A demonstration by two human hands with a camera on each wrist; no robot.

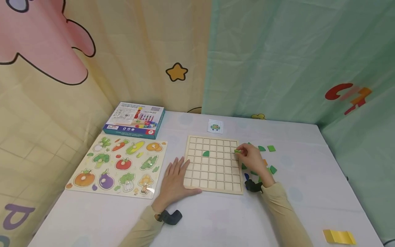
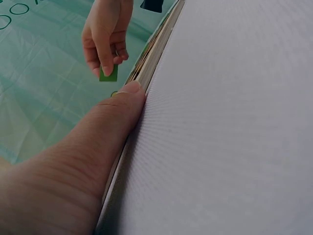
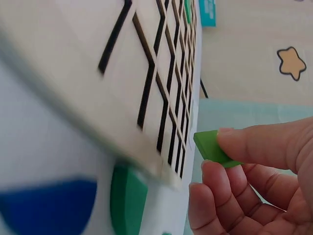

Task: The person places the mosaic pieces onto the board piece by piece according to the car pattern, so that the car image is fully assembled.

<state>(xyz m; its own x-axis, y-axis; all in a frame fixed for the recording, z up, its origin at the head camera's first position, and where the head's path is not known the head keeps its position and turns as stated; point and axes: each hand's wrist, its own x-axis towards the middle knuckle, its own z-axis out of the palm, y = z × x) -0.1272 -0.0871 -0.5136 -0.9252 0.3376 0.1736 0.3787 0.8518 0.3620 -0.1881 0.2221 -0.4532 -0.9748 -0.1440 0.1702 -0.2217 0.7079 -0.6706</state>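
A wooden grid board (image 1: 213, 176) lies in front of me on the table, with one green quarter-round piece (image 1: 206, 154) in a cell left of its middle. My right hand (image 1: 254, 159) pinches a light green square tile (image 3: 211, 147) between thumb and fingertips, held above the board's right edge. Spread out at the board's lower left, my left hand (image 1: 175, 181) has straight fingers along the left side. Its thumb (image 2: 110, 115) rests along the board's near edge in the left wrist view.
Several loose green pieces (image 1: 271, 148), plus an orange and a blue (image 1: 246, 176) one, lie right of the board. Behind it is a small picture card (image 1: 215, 126). A vegetable puzzle (image 1: 129, 185) and a box (image 1: 134, 120) occupy the left; a yellow strip (image 1: 339, 236) lies near right.
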